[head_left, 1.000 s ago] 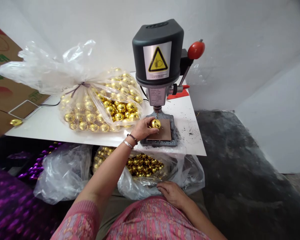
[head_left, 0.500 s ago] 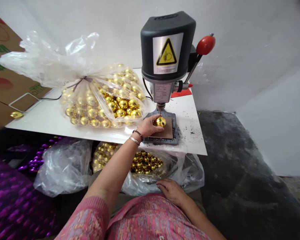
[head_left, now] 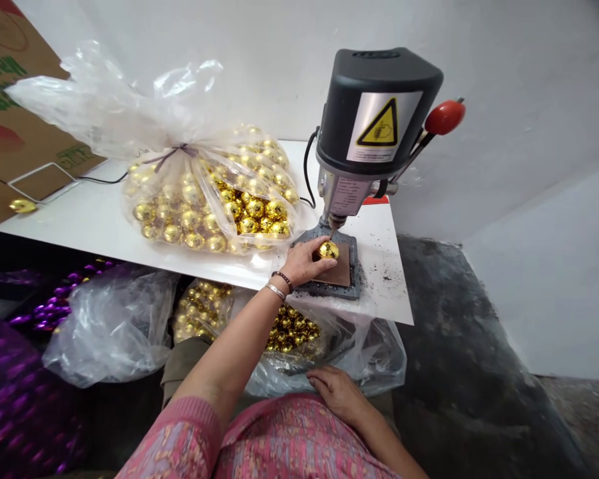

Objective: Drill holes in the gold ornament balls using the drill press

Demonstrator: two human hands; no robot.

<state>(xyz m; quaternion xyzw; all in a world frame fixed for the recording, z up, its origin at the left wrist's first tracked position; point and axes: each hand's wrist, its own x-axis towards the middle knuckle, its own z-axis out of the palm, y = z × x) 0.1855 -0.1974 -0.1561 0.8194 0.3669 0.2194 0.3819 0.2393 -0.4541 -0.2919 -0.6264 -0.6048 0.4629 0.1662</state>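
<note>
In the head view, the left hand (head_left: 304,261) was clamped on a gold ball (head_left: 329,250), thumb and fingers around its side, just under the bit of the drill press (head_left: 374,133) and over its brown board (head_left: 344,269). The press stood near the front right corner of the white bench (head_left: 387,286), black shavings strewn toward the right edge. Well apart, the right hand (head_left: 337,392) lay below the front edge beside an open bag (head_left: 382,359); its grip could not be told. A tied bag (head_left: 194,199) of gold balls sat left of the press.
</note>
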